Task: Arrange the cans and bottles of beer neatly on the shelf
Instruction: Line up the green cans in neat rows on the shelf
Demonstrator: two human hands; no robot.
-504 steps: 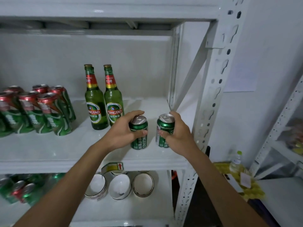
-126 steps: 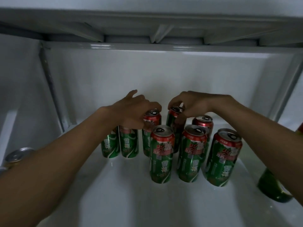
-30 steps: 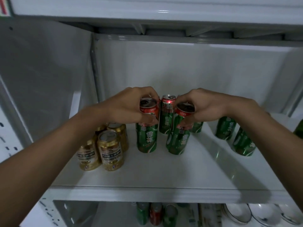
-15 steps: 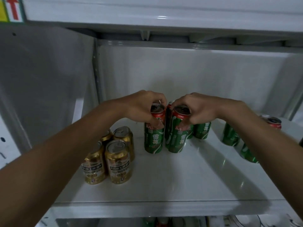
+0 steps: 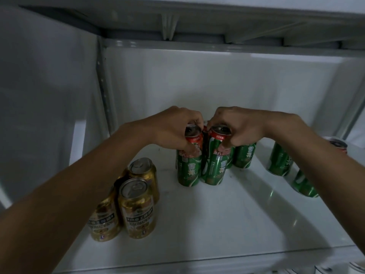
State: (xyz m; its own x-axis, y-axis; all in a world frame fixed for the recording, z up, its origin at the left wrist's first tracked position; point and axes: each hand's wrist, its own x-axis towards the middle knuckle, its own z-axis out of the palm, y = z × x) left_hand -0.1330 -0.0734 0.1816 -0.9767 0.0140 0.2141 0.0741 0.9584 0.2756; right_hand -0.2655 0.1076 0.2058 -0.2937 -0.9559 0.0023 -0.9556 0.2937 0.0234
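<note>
Left hand (image 5: pixel 173 129) clamps left green can (image 5: pixel 188 167) at rim; right hand (image 5: pixel 240 127) likewise right green can (image 5: pixel 215 165). Rigid, smooth, probably slippery lower down; hold near top.

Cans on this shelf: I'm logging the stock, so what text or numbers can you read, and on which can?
"雪花": large white characters on the green can in the left hand, on the green can in the right hand, and on the green can behind.
Red-band print on both held cans: too blurred to read.
Gold cans: label bands too small and blurred.
</note>
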